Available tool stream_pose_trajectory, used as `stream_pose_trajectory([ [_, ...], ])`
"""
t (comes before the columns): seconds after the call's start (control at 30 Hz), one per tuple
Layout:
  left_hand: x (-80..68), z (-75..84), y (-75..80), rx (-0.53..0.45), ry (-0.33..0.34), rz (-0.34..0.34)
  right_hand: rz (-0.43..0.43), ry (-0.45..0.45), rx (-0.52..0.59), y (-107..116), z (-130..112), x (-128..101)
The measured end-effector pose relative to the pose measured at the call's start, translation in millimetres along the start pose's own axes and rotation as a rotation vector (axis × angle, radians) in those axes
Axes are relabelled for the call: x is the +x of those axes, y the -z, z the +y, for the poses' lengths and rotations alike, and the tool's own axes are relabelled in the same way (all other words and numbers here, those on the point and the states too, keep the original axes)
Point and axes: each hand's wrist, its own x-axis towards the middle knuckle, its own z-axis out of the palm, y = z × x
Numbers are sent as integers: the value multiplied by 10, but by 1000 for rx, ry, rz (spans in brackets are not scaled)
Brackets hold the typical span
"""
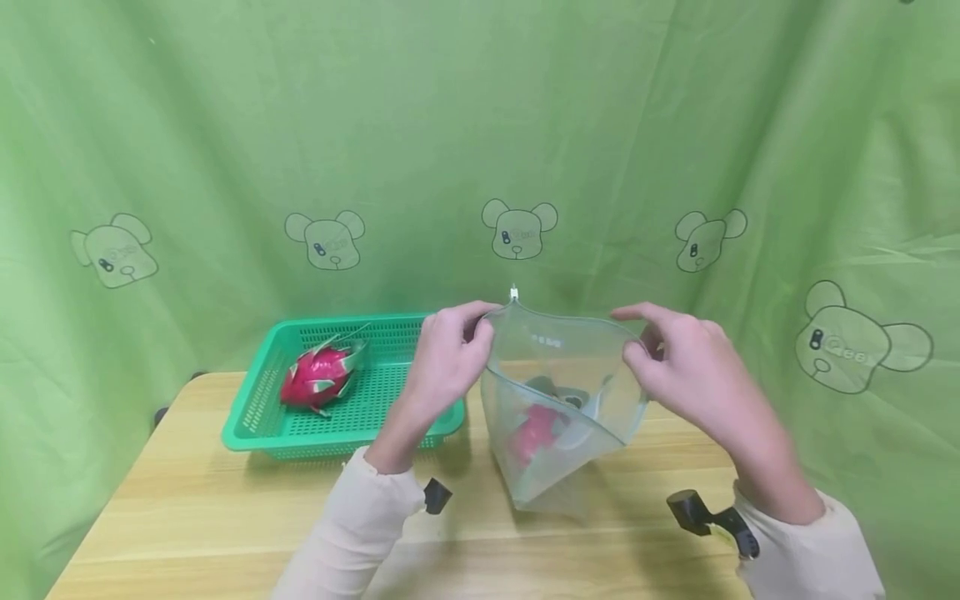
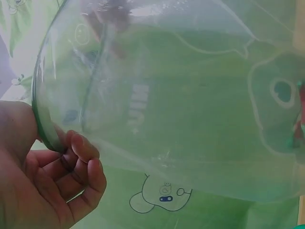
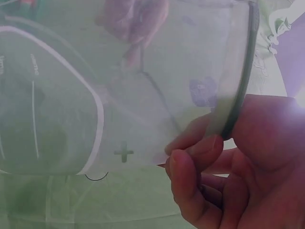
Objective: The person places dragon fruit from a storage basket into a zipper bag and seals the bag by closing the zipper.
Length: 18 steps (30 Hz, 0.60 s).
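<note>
A clear zip bag [image 1: 558, 400] stands on the wooden table [image 1: 225, 517], with a red dragon fruit [image 1: 534, 432] inside it. My left hand [image 1: 450, 358] pinches the bag's top rim at its left end. My right hand [image 1: 675, 362] pinches the rim at its right end. The bag's mouth is held between them. In the left wrist view the bag [image 2: 181, 105] fills the frame above my curled fingers [image 2: 83, 167]. In the right wrist view my fingers [image 3: 200, 162] grip the bag's dark edge [image 3: 240, 95]. A second dragon fruit [image 1: 318, 375] lies in the green basket [image 1: 255, 421].
The green basket sits at the table's back left, touching the space beside my left forearm. A green cloth with bear prints [image 1: 517, 229] hangs close behind the table. Bare tabletop lies in front of the bag and at the front left.
</note>
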Motion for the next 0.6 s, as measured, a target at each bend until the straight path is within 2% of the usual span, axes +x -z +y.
stream_pose_trajectory([
  [0.33, 81, -71, -72, -78, 16, -3, 106, -17, 21, 2, 33, 88],
  [0.6, 278, -104, -171, -138, 1, -16, 171, -42, 47, 11, 196, 194],
])
